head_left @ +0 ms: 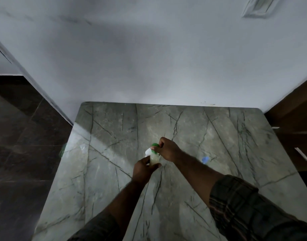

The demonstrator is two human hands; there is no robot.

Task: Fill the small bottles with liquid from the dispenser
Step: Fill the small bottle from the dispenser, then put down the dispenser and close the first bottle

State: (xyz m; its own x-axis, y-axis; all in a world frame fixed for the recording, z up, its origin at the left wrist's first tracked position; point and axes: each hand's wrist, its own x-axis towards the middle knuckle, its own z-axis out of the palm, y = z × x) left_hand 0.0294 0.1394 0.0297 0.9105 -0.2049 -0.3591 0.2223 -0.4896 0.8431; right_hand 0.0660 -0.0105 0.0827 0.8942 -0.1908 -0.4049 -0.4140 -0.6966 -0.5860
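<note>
Dispenser (154, 158) stands mid-table on the grey veined marble table (114, 171), upright, long axis vertical, directly ahead of both forearms. Pale, translucent body holding a cloudy yellowish liquid; white nozzle piece (147, 151) juts left near the top; green cap or pump head (154, 145) on the far side, partly hidden.

Left hand (143, 168) wraps the near-left of the body, fingers closed around it, holding it steady. Right hand (168, 150) comes over from the right, fingertips pinched on the green top. Both hands touch the thing; neither is nearer.

Small bottles: cannot pick one out under the nozzle; blur and dim light hide it. A small bluish object (205, 160) lies to the right, well apart from the hands, possibly a bottle or cap. A faint clear shape with a green tinge (64, 148) sits at the table's left edge, too blurred to name.

Judgement: top is being pressed or twisted; nozzle points left, so a receiving bottle should sit left of the body.
</note>
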